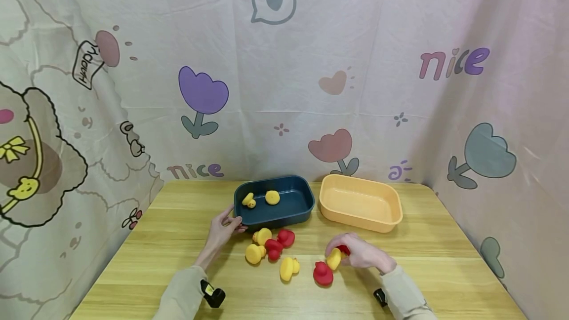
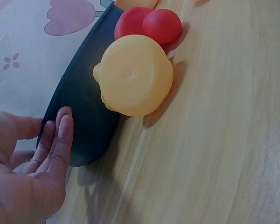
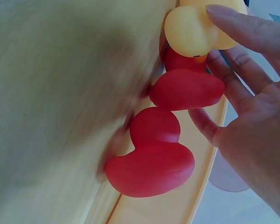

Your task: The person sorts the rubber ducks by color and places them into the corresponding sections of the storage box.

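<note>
The right hand [image 1: 362,253] curls its fingers round two toy ducks at once, a yellow duck [image 1: 334,259] and a red duck [image 1: 343,249] tucked behind it; the right wrist view shows the fingers [image 3: 233,28] wrapped over both. They sit on the wooden table [image 1: 444,260], in front of the orange tray [image 1: 361,203] and to the right of the dark blue tray [image 1: 275,201]. Another red duck [image 1: 322,273] stands on the table just beside the held pair, on the near side.

The left hand [image 1: 224,228] lies against the blue tray's near left corner with straight, relaxed fingers [image 2: 60,135] touching its wall (nothing gripped). Inside that tray lie two yellow ducks [image 1: 260,198].

In front of the blue tray a loose cluster rests on the table: a yellow duck [image 1: 262,235] and a red one [image 1: 286,237] nearest the tray wall, then another yellow [image 1: 255,254], another red [image 1: 273,249], and a third yellow [image 1: 288,268] farthest out. A printed cloth [image 1: 284,63] hangs behind and at both sides.
</note>
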A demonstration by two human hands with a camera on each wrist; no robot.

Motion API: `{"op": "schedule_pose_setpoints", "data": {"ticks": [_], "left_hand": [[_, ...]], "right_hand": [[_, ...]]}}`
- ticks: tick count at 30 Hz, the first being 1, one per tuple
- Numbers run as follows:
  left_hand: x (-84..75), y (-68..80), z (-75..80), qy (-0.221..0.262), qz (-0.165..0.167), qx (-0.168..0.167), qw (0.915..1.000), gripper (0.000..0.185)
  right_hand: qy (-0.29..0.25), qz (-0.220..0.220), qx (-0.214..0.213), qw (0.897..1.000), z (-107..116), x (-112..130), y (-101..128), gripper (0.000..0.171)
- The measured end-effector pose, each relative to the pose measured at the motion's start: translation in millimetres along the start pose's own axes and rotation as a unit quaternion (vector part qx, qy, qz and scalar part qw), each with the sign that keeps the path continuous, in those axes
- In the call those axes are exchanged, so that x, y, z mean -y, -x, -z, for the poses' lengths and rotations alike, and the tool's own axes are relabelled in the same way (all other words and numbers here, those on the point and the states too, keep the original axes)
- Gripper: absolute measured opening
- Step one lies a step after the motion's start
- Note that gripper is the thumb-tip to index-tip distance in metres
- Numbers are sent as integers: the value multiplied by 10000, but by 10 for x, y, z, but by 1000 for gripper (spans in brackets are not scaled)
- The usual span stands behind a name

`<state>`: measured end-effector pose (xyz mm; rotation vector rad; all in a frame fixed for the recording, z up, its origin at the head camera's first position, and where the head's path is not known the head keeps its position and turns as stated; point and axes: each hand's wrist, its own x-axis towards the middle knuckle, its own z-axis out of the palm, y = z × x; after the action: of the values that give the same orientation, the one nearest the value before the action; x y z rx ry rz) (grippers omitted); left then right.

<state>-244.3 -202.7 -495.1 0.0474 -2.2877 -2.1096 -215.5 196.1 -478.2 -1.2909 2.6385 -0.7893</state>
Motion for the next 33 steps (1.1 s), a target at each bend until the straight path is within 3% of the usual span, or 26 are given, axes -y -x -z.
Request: {"op": "schedule_pose_setpoints", "data": {"ticks": [8,15,27,33], "left_hand": [[-6,4,-6,-3,-1,-11,10000,61],[-1,2,-4,34,29,-12,10000,62],[-7,11,3,21,51,14,10000,62],[-19,18,5,-10,83,29,10000,63]], "right_hand": [[79,-52,14,10000,-13,-12,-7,40],[52,205,-209,9996,-42,-24,-16,39],[-424,393,-579,9966,-74,-69,-35,33],[-713,221,-750,9944,-83,-64,-42,31]]}}
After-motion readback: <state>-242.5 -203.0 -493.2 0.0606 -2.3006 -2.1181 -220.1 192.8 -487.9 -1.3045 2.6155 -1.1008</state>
